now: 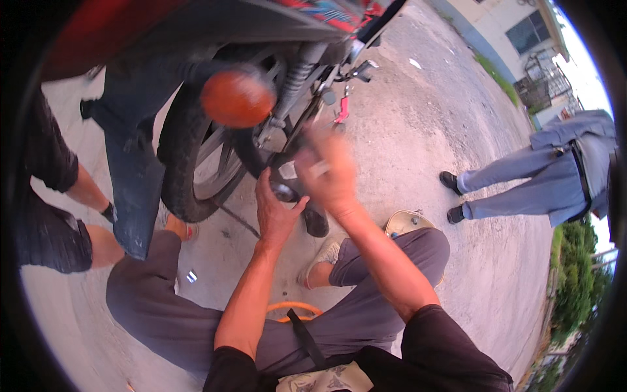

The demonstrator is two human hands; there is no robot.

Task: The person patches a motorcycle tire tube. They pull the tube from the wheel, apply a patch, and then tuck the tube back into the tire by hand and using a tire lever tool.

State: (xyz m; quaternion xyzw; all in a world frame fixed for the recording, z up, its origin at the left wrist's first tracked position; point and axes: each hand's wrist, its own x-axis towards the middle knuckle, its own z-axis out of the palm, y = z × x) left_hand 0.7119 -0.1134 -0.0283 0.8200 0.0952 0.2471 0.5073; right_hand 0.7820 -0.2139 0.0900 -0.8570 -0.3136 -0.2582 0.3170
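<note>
Near the centre of the dial, a shiny rounded part point(283, 192) sits low on a motorcycle point(261, 29), just beside the rear wheel point(176, 157), which stands at 10 o'clock. The left hand point(277, 217) reaches up from 7 o'clock, its grip spread, thumb and fingers apart with the shiny part between them; whether the fingertips touch it, I cannot tell. The right hand point(334, 175) comes in from 4 o'clock and is blurred, just to the 2 o'clock side of the part; I cannot tell whether its grip is pressed together or pinching something. Just below the hands, toward 6 o'clock, a black rounded tube end point(317, 223) shows near the left thumb.

At 11 o'clock is an orange lamp lens point(238, 98), at 12 o'clock a slanting shock absorber point(300, 81), and toward 1 o'clock a pink-red lever point(343, 110). A dark mudguard point(134, 189) hangs at 9 o'clock, beside a person in black shorts point(49, 228). Between 3 and 4 o'clock a pale container point(400, 224) shows behind the wearer's right knee point(421, 255). Well apart, at 3 o'clock, stands a person in blue-grey clothes point(542, 186). An orange ring point(294, 306) shows at 6 o'clock, between the wearer's legs
</note>
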